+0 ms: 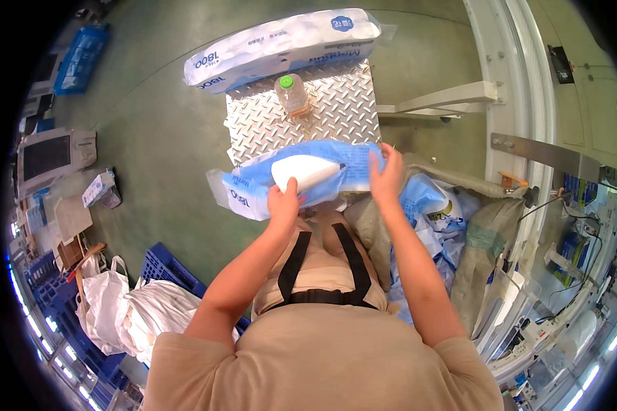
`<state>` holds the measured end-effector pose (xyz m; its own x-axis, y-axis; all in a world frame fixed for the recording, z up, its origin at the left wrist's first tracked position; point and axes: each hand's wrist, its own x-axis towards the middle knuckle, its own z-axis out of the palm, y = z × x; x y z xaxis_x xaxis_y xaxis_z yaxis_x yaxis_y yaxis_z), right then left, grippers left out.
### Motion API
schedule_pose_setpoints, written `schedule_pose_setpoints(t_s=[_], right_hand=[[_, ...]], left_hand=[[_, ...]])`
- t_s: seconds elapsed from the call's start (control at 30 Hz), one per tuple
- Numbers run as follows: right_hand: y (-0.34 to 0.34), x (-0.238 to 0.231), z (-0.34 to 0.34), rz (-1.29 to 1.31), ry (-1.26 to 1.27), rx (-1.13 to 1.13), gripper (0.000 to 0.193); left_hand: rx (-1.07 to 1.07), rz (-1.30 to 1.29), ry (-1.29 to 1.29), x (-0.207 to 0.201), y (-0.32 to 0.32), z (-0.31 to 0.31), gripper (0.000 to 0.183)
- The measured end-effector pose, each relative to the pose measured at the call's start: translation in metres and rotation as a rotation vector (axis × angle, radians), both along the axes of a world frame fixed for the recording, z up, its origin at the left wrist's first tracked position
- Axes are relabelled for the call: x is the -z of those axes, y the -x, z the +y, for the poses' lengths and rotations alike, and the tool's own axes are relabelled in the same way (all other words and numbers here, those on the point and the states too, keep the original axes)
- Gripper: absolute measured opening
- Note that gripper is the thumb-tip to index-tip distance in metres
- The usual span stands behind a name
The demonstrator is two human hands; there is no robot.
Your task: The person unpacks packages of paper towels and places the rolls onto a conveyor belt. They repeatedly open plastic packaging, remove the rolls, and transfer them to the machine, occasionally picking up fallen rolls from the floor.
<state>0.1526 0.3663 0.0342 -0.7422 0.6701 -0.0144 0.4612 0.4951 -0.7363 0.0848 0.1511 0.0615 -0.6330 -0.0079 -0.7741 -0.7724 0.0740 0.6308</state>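
A blue and white printed plastic bag (360, 164) lies across the near edge of the metal tread-plate table (339, 103). In its opening shows a white paper roll (301, 170). My left hand (284, 202) is closed on the near end of this roll, thumb on top. With my right hand (386, 172) I grip the right end of the bag, fingers curled round its edge. Behind the bag stands a clear bottle (293, 96) with a green cap. A full long pack of white rolls (281, 48) lies along the table's far edge.
To my right, an open woven sack (487, 240) holds crumpled blue plastic wrappers (432, 219). A white metal frame (528, 82) rises beyond it. On the left are white bags (151, 318), a dark blue plastic crate (171, 267) and a bright blue basket (82, 58).
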Motion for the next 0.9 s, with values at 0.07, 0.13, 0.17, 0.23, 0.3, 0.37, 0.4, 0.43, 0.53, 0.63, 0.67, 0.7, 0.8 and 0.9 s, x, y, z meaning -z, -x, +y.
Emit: schedule_pose_setpoints(t_s=[0.07,0.13,0.17,0.23,0.3,0.37,0.4,0.43,0.53,0.63,0.67,0.7,0.8,0.9], right_hand=[[0.0,-0.035,-0.028,0.151,0.457,-0.05,0.062],[-0.011,-0.073,-0.04,0.109,0.851,-0.128,0.07],[-0.015,-0.091,-0.044,0.096,1.045,-0.167,0.074],[-0.03,-0.129,-0.036,0.151,1.094,-0.078,0.074],[-0.06,-0.157,-0.014,0.378,1.113,0.056,0.071],[-0.095,-0.189,0.016,0.782,1.039,0.344,0.066],[-0.11,-0.212,0.032,1.006,0.957,0.548,0.062],[-0.126,-0.232,0.053,1.06,0.761,0.708,0.063],[-0.181,-0.259,0.12,0.968,0.2,1.046,0.061],[-0.217,-0.258,0.157,0.661,0.178,1.186,0.06],[-0.223,-0.256,0.169,0.593,0.268,1.153,0.06],[-0.229,-0.247,0.18,0.534,0.349,1.16,0.06],[-0.234,-0.227,0.196,0.387,0.569,1.045,0.058],[-0.161,-0.212,0.148,0.392,-0.64,0.831,0.044]], left_hand=[[0.128,0.039,-0.139,-0.049,-0.005,-0.016,0.045],[0.288,0.054,-0.317,-0.088,-0.003,-0.035,0.044],[0.366,0.063,-0.389,-0.099,0.001,-0.038,0.044],[0.52,0.072,-0.534,-0.111,0.005,-0.04,0.044],[0.597,0.079,-0.453,-0.084,0.02,-0.038,0.042],[0.776,0.113,-0.171,-0.055,0.039,-0.018,0.042],[0.919,0.205,-0.007,-0.007,0.039,-0.02,0.041],[1.05,0.31,0.161,0.052,0.035,-0.02,0.041],[1.438,0.411,0.243,0.103,0.032,0.02,0.042],[1.662,0.44,0.212,0.105,0.026,0.059,0.044],[1.748,0.428,0.24,0.105,0.027,0.08,0.046],[1.841,0.393,0.291,0.102,0.028,0.089,0.048],[1.93,0.405,0.223,0.062,0.027,0.108,0.046],[1.841,0.435,0.21,0.072,0.021,0.096,0.047]])
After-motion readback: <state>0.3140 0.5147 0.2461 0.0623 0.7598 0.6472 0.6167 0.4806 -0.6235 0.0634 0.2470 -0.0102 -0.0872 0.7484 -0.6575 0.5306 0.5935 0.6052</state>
